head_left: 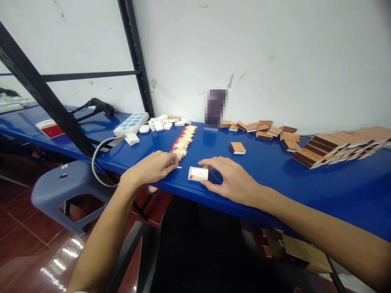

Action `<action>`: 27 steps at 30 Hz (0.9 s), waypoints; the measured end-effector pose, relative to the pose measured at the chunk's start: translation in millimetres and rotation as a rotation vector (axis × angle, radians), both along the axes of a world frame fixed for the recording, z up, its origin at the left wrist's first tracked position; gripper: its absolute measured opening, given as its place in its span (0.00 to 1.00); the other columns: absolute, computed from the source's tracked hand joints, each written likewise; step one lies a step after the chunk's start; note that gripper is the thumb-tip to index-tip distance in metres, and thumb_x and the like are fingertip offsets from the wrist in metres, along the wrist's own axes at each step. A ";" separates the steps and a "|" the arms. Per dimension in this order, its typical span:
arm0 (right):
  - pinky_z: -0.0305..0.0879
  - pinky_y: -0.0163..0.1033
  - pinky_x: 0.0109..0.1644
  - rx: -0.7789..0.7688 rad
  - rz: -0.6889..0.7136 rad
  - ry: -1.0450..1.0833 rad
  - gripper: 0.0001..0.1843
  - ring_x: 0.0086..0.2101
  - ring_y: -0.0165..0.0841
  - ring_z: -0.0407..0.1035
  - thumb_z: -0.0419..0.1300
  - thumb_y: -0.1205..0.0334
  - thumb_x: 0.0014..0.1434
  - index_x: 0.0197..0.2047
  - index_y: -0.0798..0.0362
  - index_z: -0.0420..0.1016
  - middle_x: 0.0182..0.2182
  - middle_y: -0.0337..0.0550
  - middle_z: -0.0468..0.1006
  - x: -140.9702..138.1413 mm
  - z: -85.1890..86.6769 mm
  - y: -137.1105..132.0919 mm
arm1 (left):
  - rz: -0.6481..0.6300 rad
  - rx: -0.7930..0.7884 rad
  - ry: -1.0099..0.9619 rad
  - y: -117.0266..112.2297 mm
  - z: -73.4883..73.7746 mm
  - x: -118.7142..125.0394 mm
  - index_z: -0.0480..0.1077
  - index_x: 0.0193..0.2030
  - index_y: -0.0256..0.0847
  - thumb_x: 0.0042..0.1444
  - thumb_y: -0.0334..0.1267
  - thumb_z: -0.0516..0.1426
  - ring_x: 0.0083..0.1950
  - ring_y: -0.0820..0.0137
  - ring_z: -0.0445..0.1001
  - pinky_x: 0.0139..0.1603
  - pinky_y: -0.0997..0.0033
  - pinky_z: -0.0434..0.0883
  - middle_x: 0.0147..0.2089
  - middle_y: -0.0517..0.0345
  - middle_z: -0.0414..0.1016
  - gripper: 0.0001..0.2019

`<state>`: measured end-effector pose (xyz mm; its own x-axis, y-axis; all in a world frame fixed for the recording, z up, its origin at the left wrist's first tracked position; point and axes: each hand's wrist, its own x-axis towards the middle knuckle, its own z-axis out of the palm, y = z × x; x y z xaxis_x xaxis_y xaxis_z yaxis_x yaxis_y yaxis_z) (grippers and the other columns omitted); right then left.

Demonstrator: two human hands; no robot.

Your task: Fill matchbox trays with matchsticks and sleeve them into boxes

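A small white matchbox tray (198,171) lies on the blue table near its front edge. Several red-tipped matches (198,178) rest along the tray's near side. My right hand (233,179) grips the tray's right end, index finger on the far side and thumb on the near side. To the tray's left, my left hand (154,167) is closed in a pinch, and the pale end of a match (179,167) pokes out from its fingertips. Just beyond that hand, a long row of loose matches (183,142) runs back over the table, red heads to the left.
Several white trays (159,124) lie at the back left beside a power strip (132,123). One matchbox sleeve (237,147) sits alone mid-table; others (265,129) are scattered along the wall, with stacked matchboxes (336,144) at right. A black rack post (45,89) and a stool (69,187) stand left.
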<state>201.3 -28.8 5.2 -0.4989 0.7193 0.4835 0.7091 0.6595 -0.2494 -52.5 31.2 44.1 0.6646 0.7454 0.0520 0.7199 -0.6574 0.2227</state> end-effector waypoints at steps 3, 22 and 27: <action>0.70 0.51 0.51 -0.007 -0.002 -0.001 0.19 0.47 0.43 0.74 0.61 0.55 0.62 0.56 0.50 0.70 0.49 0.48 0.80 -0.5 0.9 0.0 | 0.008 -0.011 0.040 -3.6 0.0 2.9 0.70 0.40 0.41 0.67 0.41 0.49 0.35 0.66 0.72 0.35 0.69 0.60 0.34 0.56 0.75 0.11; 0.71 0.52 0.49 -0.034 0.008 0.081 0.28 0.44 0.42 0.75 0.61 0.59 0.61 0.63 0.47 0.61 0.44 0.45 0.80 -1.7 0.1 -1.9 | -0.115 0.142 0.025 -35.3 -14.2 54.3 0.68 0.43 0.38 0.69 0.37 0.46 0.34 0.63 0.76 0.33 0.68 0.62 0.34 0.53 0.77 0.11; 0.71 0.52 0.48 -0.033 0.005 0.069 0.27 0.44 0.42 0.75 0.61 0.58 0.60 0.62 0.47 0.63 0.44 0.45 0.80 -1.2 0.0 -1.1 | -0.092 0.119 -0.057 -32.0 -5.6 47.8 0.71 0.42 0.40 0.66 0.37 0.49 0.35 0.65 0.75 0.34 0.69 0.63 0.34 0.55 0.77 0.10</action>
<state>200.1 -29.9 5.2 -0.4690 0.7328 0.4931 0.6862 0.6538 -0.3190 -4.7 -0.8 38.4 0.7231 0.6679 0.1761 0.6439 -0.7441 0.1781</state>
